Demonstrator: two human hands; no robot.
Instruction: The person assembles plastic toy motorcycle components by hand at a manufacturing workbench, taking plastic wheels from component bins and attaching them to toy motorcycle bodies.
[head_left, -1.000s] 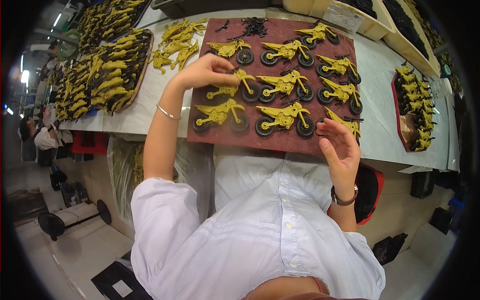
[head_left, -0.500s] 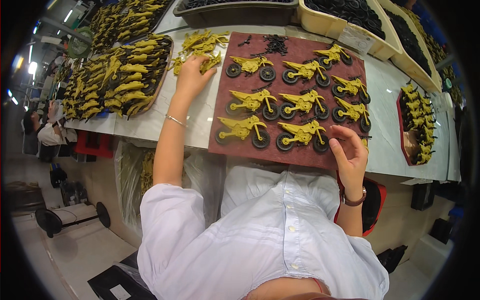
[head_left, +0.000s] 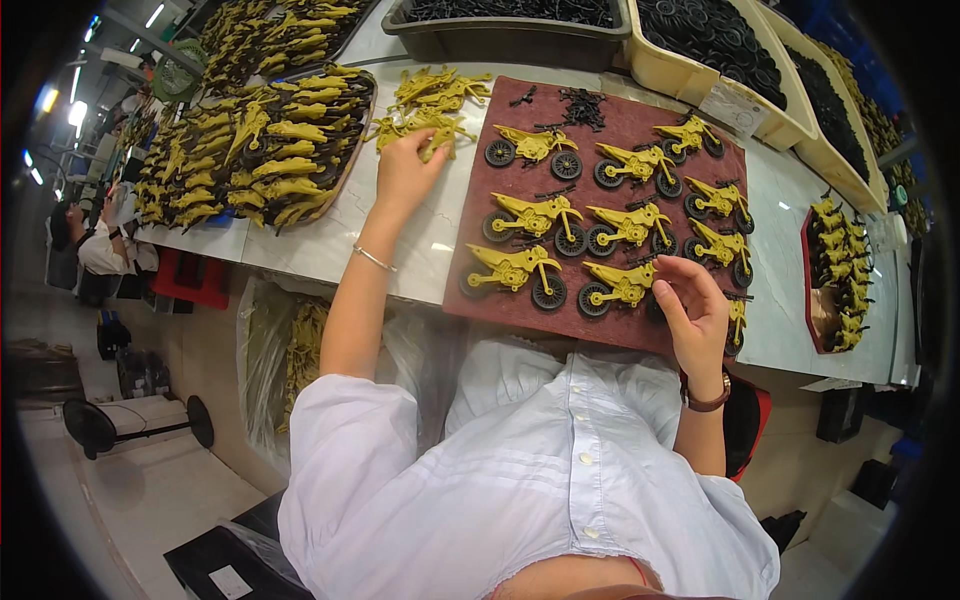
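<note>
My left hand (head_left: 408, 172) reaches to the far left, its fingers closed round a yellow toy motorcycle body (head_left: 437, 149) at the near side of a small loose pile (head_left: 437, 90). On the dark red mat (head_left: 600, 335), several yellow toy motorcycles with black wheels (head_left: 630, 226) lie on their sides in rows. Near the mat's front right, my right hand (head_left: 698, 315) has thumb and forefinger apart beside the front end of one toy motorcycle (head_left: 618, 285), hiding its front wheel. Small black parts (head_left: 582, 108) are heaped at the mat's far edge, with a black piece (head_left: 523, 97) beside them.
A tray crowded with yellow and black toy parts (head_left: 300, 140) stands at the left. Behind the mat are a grey bin (head_left: 510, 42) and a cream bin (head_left: 690, 70) of black parts. A red-edged tray of yellow pieces (head_left: 838, 275) lies right. Another person (head_left: 100, 245) is far left.
The whole view has shifted, so the mat appears farther right. My right hand has come left over the toy motorcycle's front wheel. My left hand stays at the loose pile.
</note>
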